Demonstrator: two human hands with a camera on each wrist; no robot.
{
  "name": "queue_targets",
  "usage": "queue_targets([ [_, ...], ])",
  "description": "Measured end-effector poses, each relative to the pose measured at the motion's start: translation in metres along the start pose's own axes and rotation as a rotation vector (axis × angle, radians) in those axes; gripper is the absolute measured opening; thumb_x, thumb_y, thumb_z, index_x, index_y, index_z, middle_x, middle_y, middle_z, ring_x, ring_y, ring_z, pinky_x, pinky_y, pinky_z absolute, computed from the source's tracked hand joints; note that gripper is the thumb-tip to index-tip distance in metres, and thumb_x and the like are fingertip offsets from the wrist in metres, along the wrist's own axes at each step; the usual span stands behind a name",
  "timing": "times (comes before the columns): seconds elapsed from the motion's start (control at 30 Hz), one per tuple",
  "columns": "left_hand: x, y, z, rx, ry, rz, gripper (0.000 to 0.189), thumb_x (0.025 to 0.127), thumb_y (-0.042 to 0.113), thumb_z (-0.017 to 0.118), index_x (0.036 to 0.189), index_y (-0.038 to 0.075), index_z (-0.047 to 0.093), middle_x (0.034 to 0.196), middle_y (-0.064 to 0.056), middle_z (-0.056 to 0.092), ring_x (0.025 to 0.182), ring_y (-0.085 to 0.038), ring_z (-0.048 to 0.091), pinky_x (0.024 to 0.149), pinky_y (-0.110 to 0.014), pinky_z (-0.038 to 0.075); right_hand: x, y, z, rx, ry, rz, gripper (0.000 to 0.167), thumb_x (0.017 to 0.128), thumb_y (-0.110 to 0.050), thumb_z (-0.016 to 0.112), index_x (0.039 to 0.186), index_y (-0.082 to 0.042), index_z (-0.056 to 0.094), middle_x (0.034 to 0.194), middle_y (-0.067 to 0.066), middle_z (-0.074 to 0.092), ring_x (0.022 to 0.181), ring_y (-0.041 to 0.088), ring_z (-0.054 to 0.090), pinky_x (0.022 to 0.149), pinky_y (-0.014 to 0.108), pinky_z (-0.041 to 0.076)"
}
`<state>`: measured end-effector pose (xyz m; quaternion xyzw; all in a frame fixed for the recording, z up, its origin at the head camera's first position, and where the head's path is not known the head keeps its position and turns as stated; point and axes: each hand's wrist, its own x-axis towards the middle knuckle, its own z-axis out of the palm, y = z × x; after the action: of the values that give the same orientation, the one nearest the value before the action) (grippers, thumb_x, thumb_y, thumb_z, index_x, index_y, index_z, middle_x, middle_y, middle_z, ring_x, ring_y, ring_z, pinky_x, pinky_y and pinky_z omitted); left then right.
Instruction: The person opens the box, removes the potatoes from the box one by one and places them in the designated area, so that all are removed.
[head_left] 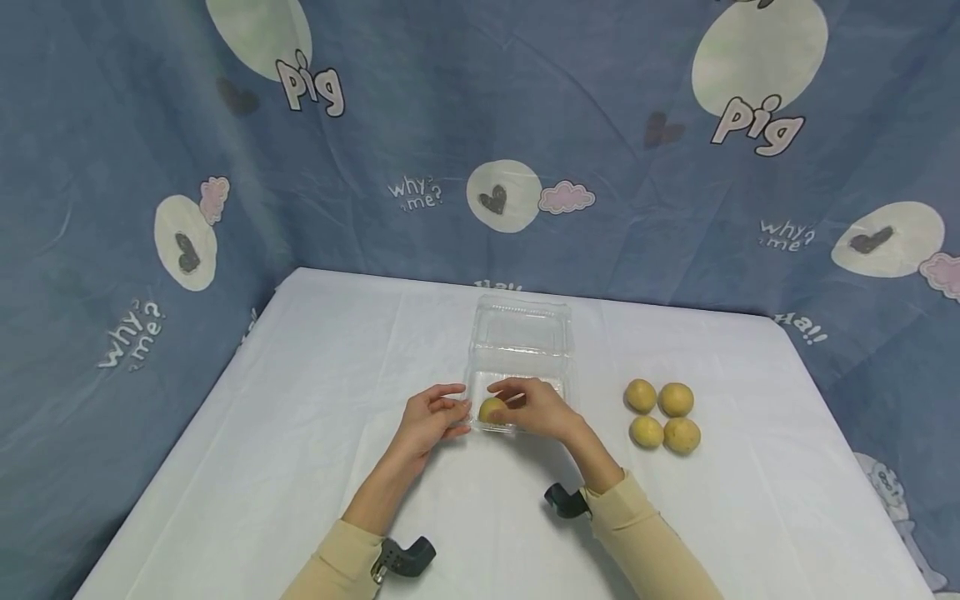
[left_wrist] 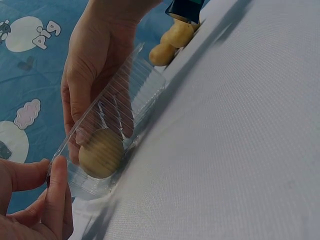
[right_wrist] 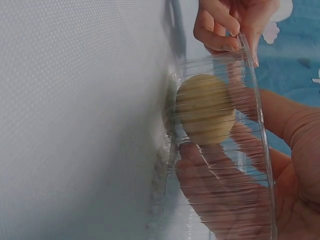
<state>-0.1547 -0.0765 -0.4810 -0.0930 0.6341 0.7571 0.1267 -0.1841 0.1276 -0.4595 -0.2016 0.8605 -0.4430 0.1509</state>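
Observation:
A clear plastic clamshell box (head_left: 522, 340) lies on the table with its lid folded back. In its front left corner sits a round yellow fruit (head_left: 491, 409), visible through the ribbed wall in the left wrist view (left_wrist: 101, 153). My left hand (head_left: 431, 421) pinches the box's left rim between thumb and fingers. Reaching into the box from the right, my right hand (head_left: 536, 408) holds the fruit with its thumb and fingertips. In the right wrist view the fruit (right_wrist: 205, 109) rests low in the box, and fingers of that hand show through the plastic.
Several more yellow fruits (head_left: 677, 400) stand grouped on the white-covered table (head_left: 300, 433), right of the box. A blue printed cloth (head_left: 420, 108) hangs behind and beside the table. Dark wrist cameras (head_left: 408, 557) sit on both forearms.

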Motion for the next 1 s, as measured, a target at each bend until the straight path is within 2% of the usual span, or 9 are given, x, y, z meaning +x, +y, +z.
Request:
queue_targets([
  [0.3, 0.0014, -0.0022, -0.0014, 0.007, -0.001, 0.002, 0.037, 0.09, 0.0, 0.068, 0.126, -0.005, 0.058, 0.086, -0.007, 0.06, 0.079, -0.015, 0.061, 0.072, -0.029, 0.062, 0.0022, 0.0032, 0.0035, -0.012, 0.011, -0.002, 0.041, 0.083, -0.013, 0.078, 0.121, -0.004, 0.066, 0.105, 0.01, 0.066, 0.094, 0.027, 0.067, 0.081, 0.035, 0.059],
  [0.6, 0.0005, -0.0015, -0.0006, 0.007, -0.005, 0.003, 0.038, 0.091, 0.002, 0.069, 0.126, -0.005, 0.057, 0.086, -0.007, 0.059, 0.079, -0.015, 0.061, 0.072, -0.029, 0.062, 0.0025, 0.0015, 0.001, -0.001, -0.045, 0.026, 0.043, 0.085, -0.013, 0.076, 0.126, -0.006, 0.063, 0.115, 0.013, 0.066, 0.104, 0.028, 0.065, 0.085, 0.037, 0.057],
  [0.77, 0.0004, -0.0008, 0.0002, 0.002, 0.001, -0.001, 0.039, 0.09, 0.002, 0.069, 0.126, -0.005, 0.058, 0.086, -0.007, 0.059, 0.08, -0.015, 0.061, 0.072, -0.029, 0.062, 0.0026, 0.0016, 0.0, 0.0, -0.052, -0.009, 0.044, 0.085, -0.014, 0.077, 0.125, -0.004, 0.063, 0.111, 0.014, 0.069, 0.099, 0.025, 0.067, 0.079, 0.032, 0.058],
  [1.0, -0.0003, -0.0008, -0.0002, -0.003, 0.003, 0.003, 0.037, 0.09, 0.001, 0.069, 0.126, -0.005, 0.058, 0.086, -0.007, 0.059, 0.079, -0.015, 0.061, 0.072, -0.029, 0.062, 0.0018, 0.0032, 0.0006, 0.029, -0.033, -0.074, 0.043, 0.084, -0.01, 0.077, 0.125, -0.002, 0.063, 0.113, 0.016, 0.066, 0.094, 0.028, 0.069, 0.08, 0.032, 0.06],
])
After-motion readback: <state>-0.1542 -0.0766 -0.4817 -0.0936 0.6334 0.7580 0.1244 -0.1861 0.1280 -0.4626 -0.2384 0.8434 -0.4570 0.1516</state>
